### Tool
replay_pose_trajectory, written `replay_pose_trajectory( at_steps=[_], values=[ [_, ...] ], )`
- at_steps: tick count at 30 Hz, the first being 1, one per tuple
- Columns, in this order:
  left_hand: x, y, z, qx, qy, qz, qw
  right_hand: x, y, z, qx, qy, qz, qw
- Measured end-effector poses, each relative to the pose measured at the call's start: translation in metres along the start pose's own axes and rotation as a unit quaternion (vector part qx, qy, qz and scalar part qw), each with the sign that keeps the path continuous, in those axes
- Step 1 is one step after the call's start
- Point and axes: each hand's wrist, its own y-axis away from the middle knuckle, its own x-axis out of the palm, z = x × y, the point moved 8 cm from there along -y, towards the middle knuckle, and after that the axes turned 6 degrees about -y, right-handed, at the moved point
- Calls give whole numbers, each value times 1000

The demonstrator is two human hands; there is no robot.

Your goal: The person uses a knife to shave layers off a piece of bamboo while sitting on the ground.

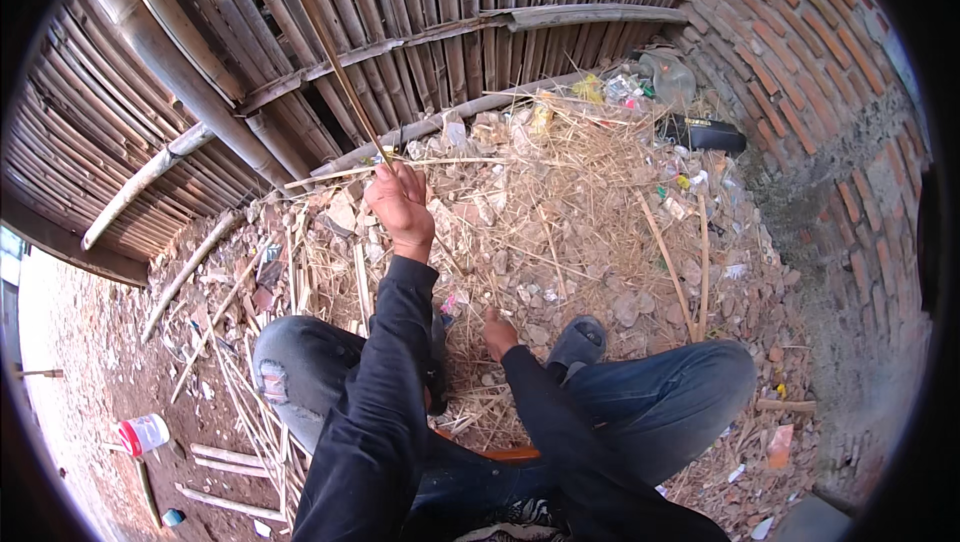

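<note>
In the head view, your left hand [402,210] has its fingers closed around a bamboo strip [338,60]. Most of the strip stands out beyond these fingers, slanting up and to the left, in front of the bamboo wall [430,2]. A short, thin length seems to come out below the same hand, running down toward your right hand [497,334]; you cannot tell whether it reaches the fingers there. Those right fingers are curled, low between your knees, and what they hold, if anything, is too small to tell.

The strip is long, narrow and nearly straight, golden tan at its far end and browner near your grip.

Under your hands lies the ground [625,312], strewn with stones, straw and scraps. Along its edge by the bamboo wall, a pale strip [440,163] lies just beyond your left hand. Toward the brick wall [850,132], two more slats [703,272] lean together in a narrow V near your right knee. At the corner where the walls meet sits a black oblong object [705,134]. Near the ground's left edge lies a red-and-white container [143,434].
</note>
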Motion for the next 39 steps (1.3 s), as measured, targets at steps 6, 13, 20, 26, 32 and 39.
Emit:
replay_pose_trajectory(
  at_steps=[6,13,20,26,32,39],
  values=[
    [-4,-10,-9,20,5,52,998,-38,9,70,-56,-124,-46,990],
    [-28,-22,-3,-35,8,42,998,-61,97,214,-269,-313,-7,911],
    [17,-18,-141,42,157,103,981,-64,73,163,-75,-521,-1,851],
    [-26,43,-233,79,161,86,980,-160,132,226,-258,-638,-25,725],
    [-40,211,-179,-382,29,-139,913,-204,188,247,-333,-628,-11,703],
    [86,195,-287,204,-474,286,807,-192,211,262,-413,-526,18,744]
  ],
)
